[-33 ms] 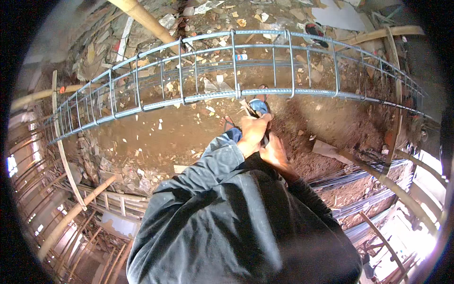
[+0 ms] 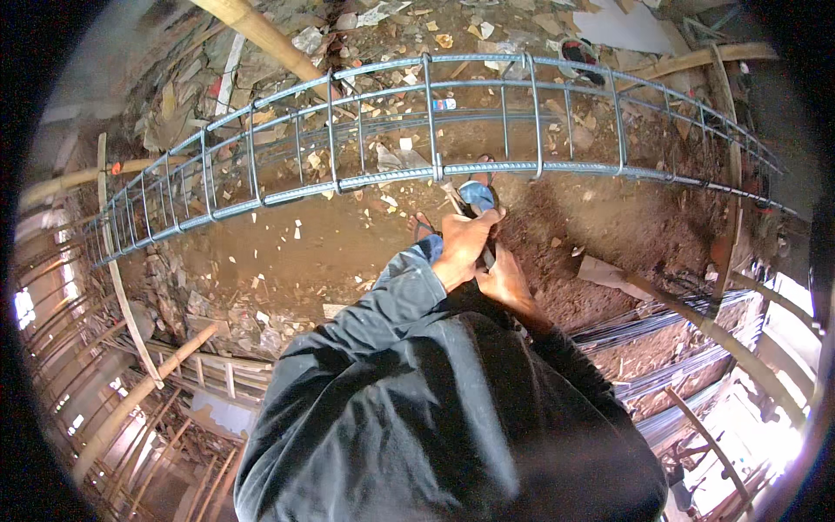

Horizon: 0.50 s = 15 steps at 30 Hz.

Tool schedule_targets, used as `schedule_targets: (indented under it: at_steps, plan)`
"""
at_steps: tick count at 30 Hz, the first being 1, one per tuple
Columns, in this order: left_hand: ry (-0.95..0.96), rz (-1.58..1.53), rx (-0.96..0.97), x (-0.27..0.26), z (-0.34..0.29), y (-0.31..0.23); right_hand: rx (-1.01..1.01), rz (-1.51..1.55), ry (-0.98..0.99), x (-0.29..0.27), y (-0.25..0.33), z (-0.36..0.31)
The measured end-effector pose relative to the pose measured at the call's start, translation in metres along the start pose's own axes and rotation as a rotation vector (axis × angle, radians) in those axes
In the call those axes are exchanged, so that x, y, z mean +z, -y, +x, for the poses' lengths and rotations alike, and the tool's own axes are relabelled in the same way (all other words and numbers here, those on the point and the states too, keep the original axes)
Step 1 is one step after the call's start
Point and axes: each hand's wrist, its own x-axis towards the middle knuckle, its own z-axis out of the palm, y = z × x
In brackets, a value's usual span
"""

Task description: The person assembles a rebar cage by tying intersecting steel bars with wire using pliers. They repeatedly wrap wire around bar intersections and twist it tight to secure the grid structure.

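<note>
My left hand (image 2: 465,240) and my right hand (image 2: 507,280) are close together in front of my body, below the near bar of a steel rebar cage (image 2: 374,178). Both are closed around a dark, slender object (image 2: 488,258) that shows in the gap between them; its kind cannot be made out. A thin pale piece (image 2: 453,198) sticks out beyond my left fingers toward the cage. Neither hand touches the rebar. The long cage, with square stirrups along its bars, spans the view from left to right.
Bamboo poles (image 2: 261,36) and wooden props (image 2: 122,278) stand around the cage. Bundles of steel rods (image 2: 670,370) lie at the lower right. Broken scraps (image 2: 396,157) litter the dirt floor, where my sandalled foot (image 2: 421,227) stands. A bucket (image 2: 581,56) sits beyond the cage.
</note>
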Motion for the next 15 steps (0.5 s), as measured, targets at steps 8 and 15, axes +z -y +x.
schedule_targets:
  at_steps: [8, 15]
  plan:
    - [0.567, -0.034, -0.122, -0.067, 0.008, -0.03, -0.237, 0.5, 0.453, -0.002, 0.001, 0.014]
    - [0.645, -0.255, -0.03, -0.046, 0.014, -0.014, -0.078, 1.226, 1.135, -0.013, -0.012, 0.033]
